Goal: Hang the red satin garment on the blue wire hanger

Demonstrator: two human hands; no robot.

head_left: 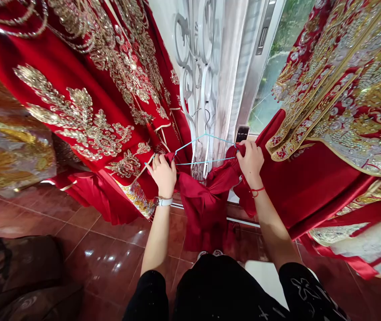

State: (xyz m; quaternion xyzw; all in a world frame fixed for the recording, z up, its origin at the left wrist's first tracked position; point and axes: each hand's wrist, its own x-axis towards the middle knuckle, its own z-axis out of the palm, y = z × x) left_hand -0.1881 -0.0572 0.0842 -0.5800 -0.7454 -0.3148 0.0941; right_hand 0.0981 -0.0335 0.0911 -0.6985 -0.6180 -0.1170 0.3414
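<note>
A plain dark-red dress (207, 200) hangs in front of me, its bodice gathered at the middle. Through its shoulders runs a thin light-blue wire hanger (205, 133) with a metal hook at the top. My left hand (162, 174), with a white-strapped watch at the wrist, is closed on the dress's left shoulder at that end of the hanger. At the opposite end, my right hand (251, 162) grips the right shoulder fabric. A red cord bracelet (258, 191) circles the right wrist.
Embroidered red and gold gowns (90, 116) hang close on the left, and beaded ones (351, 98) on the right. Behind the hanger stands a white scrollwork metal grille (193, 84) beside a window (275, 71). A small timer (242, 133) shows near my right hand. Dark bags (26, 272) lie on the red tiles.
</note>
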